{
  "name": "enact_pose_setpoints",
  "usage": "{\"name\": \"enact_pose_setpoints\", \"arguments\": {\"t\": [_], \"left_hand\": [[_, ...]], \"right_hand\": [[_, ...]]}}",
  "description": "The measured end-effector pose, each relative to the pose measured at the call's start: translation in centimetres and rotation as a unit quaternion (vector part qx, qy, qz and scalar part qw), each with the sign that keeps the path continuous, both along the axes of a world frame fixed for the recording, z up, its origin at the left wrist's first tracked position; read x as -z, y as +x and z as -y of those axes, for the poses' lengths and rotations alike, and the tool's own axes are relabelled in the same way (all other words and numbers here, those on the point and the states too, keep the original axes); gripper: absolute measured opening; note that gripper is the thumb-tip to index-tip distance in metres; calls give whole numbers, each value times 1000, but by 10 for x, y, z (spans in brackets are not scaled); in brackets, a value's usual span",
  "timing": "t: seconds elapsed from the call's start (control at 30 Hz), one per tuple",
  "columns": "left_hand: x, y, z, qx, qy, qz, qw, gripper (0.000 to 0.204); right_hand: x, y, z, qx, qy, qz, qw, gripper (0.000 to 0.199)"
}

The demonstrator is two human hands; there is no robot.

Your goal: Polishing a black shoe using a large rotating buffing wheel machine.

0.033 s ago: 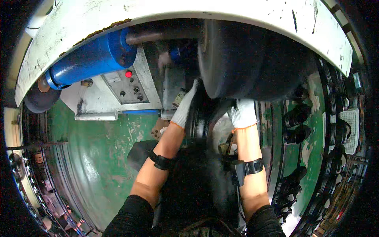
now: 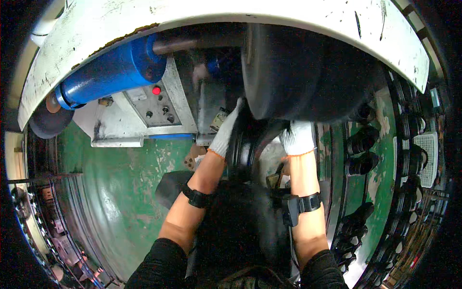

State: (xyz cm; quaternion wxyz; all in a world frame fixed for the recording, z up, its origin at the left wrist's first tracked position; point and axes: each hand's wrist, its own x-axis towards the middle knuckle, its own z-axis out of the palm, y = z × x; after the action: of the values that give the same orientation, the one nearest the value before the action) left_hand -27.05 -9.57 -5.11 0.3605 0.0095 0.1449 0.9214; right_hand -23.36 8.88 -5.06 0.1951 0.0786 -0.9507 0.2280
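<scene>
Both my hands wear white knit gloves with orange cuff edges. Between them is a glossy black shoe [image 2: 243, 156], pressed up against the underside of a large dark buffing wheel [image 2: 308, 77]. Motion blur and shadow hide part of the shoe's shape. My left hand [image 2: 227, 130] grips its left side, fingers pointing up toward the wheel's edge. On the other side my right hand [image 2: 297, 138] is closed around it, with its fingertips hidden in the dark beneath the wheel. The wheel's surface looks smeared, as if spinning.
A white hood [image 2: 231, 13] curves over the wheel. To the left are a blue cylindrical shaft housing [image 2: 108, 70], a smaller dark wheel [image 2: 50, 120] and a control panel with a red button [image 2: 156, 90]. Racks of black shoes [image 2: 363, 164] and a white basket [image 2: 427, 159] stand at right.
The shoe and my right hand have shifted very slightly. My left hand stays almost in place, and the shoe remains at the wheel.
</scene>
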Motion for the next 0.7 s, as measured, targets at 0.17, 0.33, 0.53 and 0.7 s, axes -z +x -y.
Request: {"name": "enact_pose_setpoints", "arguments": {"t": [0.17,0.33,0.53,0.7], "left_hand": [[11,8,-38,22,75,-223,972,55],[22,12,-21,-140,-346,-476,796,49],[32,-1,-49,-71,-33,52,996,55],[82,-4,-26,-246,-495,-511,658,65]], "right_hand": [[36,-6,-43,-55,-594,168,785,44],[28,-4,-27,23,2,72,997,45],[6,1,-57,-20,-312,51,948,47],[-13,3,-59,-14,198,25,980,48]]}}
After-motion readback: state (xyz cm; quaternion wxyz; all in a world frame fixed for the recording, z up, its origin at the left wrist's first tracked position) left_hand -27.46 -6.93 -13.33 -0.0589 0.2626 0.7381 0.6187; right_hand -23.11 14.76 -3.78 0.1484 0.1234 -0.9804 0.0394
